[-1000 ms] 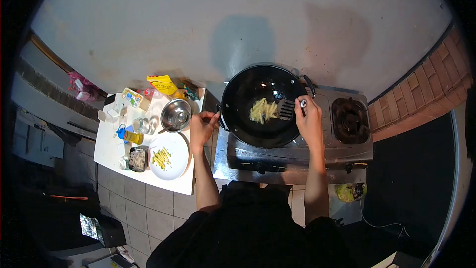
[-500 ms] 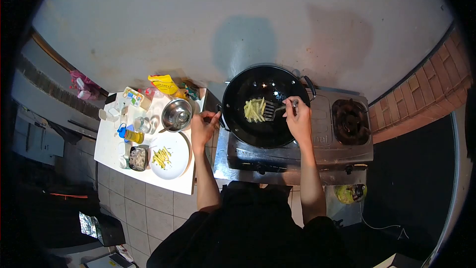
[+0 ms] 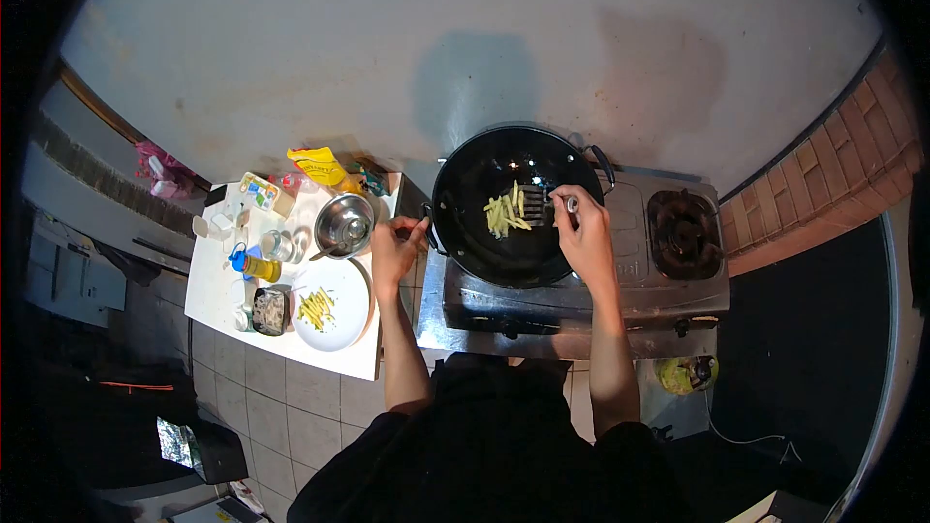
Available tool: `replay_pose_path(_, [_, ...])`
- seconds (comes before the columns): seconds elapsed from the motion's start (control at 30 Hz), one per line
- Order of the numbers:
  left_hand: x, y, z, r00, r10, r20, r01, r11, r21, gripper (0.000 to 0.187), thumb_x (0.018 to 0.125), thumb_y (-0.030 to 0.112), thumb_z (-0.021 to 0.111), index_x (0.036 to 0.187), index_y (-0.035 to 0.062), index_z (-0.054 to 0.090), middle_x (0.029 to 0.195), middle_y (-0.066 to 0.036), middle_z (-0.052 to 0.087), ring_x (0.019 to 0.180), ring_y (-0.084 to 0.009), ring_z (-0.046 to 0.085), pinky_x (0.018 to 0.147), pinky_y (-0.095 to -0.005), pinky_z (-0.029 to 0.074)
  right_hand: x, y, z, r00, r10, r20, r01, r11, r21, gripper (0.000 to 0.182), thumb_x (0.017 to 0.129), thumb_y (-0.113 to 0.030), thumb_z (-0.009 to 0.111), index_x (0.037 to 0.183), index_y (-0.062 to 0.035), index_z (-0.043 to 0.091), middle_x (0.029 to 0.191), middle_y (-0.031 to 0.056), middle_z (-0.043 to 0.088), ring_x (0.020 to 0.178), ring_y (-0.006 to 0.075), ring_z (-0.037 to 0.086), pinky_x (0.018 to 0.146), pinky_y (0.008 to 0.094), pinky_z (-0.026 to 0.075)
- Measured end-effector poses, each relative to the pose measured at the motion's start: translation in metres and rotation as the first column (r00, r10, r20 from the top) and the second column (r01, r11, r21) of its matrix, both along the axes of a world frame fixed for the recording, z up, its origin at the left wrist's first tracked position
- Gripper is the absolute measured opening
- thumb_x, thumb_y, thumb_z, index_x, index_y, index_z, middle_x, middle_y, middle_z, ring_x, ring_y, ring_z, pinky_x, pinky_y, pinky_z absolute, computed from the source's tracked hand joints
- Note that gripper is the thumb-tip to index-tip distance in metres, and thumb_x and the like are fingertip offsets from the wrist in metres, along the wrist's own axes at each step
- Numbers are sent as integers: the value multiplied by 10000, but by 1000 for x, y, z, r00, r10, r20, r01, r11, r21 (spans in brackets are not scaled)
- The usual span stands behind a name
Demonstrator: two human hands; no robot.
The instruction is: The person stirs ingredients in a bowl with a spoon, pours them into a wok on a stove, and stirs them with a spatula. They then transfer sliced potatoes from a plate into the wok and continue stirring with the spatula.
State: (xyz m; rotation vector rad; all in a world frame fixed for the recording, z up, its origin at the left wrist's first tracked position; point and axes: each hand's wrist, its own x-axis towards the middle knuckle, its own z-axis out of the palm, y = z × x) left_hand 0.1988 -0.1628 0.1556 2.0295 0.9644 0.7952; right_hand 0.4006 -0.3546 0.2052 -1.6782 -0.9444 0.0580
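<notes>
A black wok (image 3: 484,257) sits on the left burner of the steel stove. My left hand (image 3: 395,250) pinches the wok's left handle. In my right hand (image 3: 584,232) is the handle of a slotted spatula (image 3: 533,203), its dark head inside the wok. Pale green-yellow strips of food (image 3: 504,214) lie in a loose heap at the wok's middle, touching the spatula's left edge. On the side table, a white plate (image 3: 339,329) holds more such strips.
The side table (image 3: 218,276) also bears a steel bowl (image 3: 344,224), a yellow bottle with a blue cap (image 3: 260,266), a dark-rimmed container (image 3: 270,310), jars and a yellow bag (image 3: 318,166). A second burner (image 3: 684,236) is at the stove's right. A wall rises behind.
The spatula head has shifted slightly up and right in the wok. The food strips have spread and moved a little to the right. My left hand has stayed at the handle.
</notes>
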Motion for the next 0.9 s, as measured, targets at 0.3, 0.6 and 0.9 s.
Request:
replay_pose_path(0.3, [0, 1, 0, 1000, -3, -12, 4, 1000, 19, 202, 804, 148, 700, 737, -40, 664, 567, -73, 610, 504, -101, 535, 490, -259, 408, 1, -10, 9, 986, 95, 136, -94, 995, -12, 109, 838, 5, 560, 934, 56, 551, 871, 189, 597, 721, 345, 596, 619, 353, 459])
replay_pose_path(0.6, [0, -2, 4, 1000, 1, -17, -1, 1000, 27, 205, 811, 139, 694, 734, -47, 654, 560, -67, 602, 496, -95, 526, 485, -257, 406, -1, -17, 19, 983, 130, 127, -122, 990, -65, 89, 838, 8, 550, 920, 39, 534, 869, 186, 578, 751, 366, 593, 644, 369, 453])
replay_pose_path(0.9, [0, 0, 1, 1000, -12, -11, 12, 1000, 22, 208, 819, 142, 690, 742, -49, 656, 565, -66, 603, 503, -86, 516, 483, -256, 403, 2, -18, 19, 989, 3, 145, 1, 1000, -23, 94, 839, 6, 566, 924, 42, 543, 843, 181, 584, 730, 336, 602, 611, 345, 459])
